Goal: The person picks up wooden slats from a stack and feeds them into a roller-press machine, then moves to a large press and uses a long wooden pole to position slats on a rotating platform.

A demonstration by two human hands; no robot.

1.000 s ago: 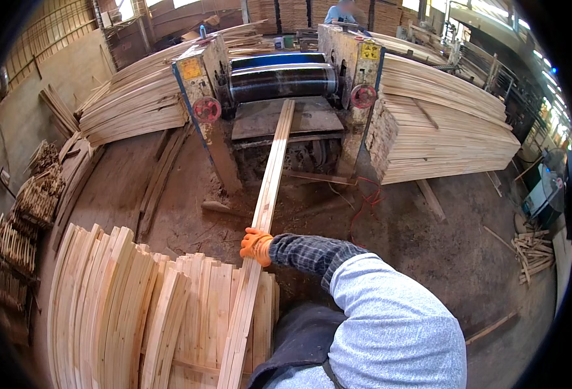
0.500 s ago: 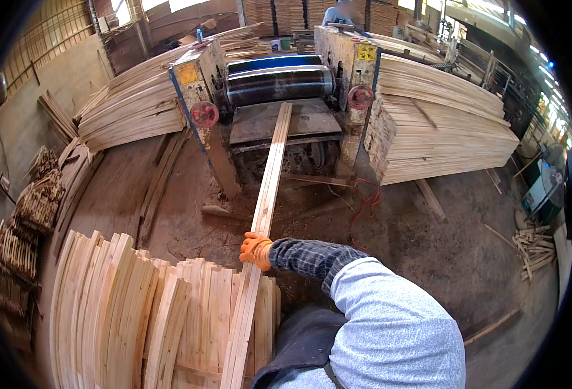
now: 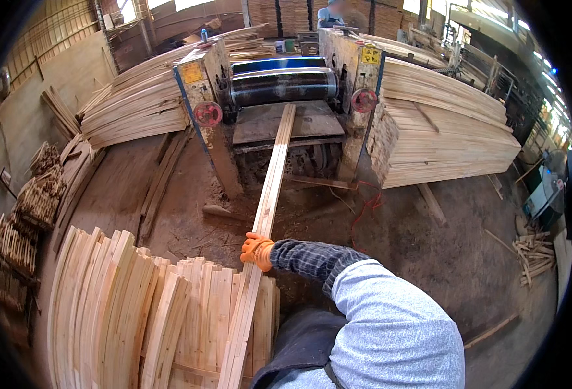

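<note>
A long pale wooden board (image 3: 274, 170) runs from the roller machine (image 3: 283, 81) toward me, its near end lying over the pile of boards (image 3: 169, 311) in front of me. My right hand (image 3: 256, 249), in an orange glove, grips the board about halfway along. The grey sleeve and checked cuff of that arm cross the lower middle of the view. My left hand is out of sight.
Tall stacks of planks stand left (image 3: 136, 107) and right (image 3: 441, 129) of the machine. Bundles of thin sticks (image 3: 29, 207) lie at the far left. Scrap wood (image 3: 532, 253) and sawdust cover the floor on the right. Another person stands behind the machine.
The board has come slightly further toward me and my gloved right hand has shifted a little along it; little else differs.
</note>
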